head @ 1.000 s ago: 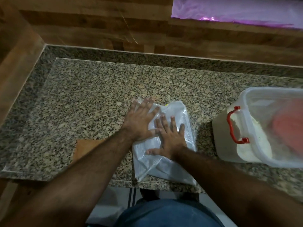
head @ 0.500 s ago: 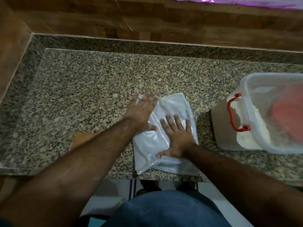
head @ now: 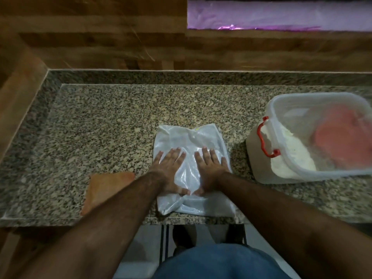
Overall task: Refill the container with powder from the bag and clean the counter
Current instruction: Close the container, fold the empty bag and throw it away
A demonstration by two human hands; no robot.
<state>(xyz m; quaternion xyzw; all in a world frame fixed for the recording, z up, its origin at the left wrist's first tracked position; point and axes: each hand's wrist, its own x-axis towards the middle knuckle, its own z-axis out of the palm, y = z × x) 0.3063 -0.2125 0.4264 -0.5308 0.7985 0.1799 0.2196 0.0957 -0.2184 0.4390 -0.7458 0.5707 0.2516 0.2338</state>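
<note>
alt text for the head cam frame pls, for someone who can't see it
Both hands, left hand and right hand, press flat on a white plastic bag on a granite counter. A lidded clear container of white powder stands to the right; an orange cloth lies to the left.

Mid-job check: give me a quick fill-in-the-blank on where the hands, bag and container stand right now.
1. Both hands, left hand and right hand, press flat on the white ____.
2. The container has a ____ handle on its near side.
3. The container stands to the ____ of the bag.
4. The brown mat lies under the ____ forearm.

Missing words: bag; red; right; left
</note>
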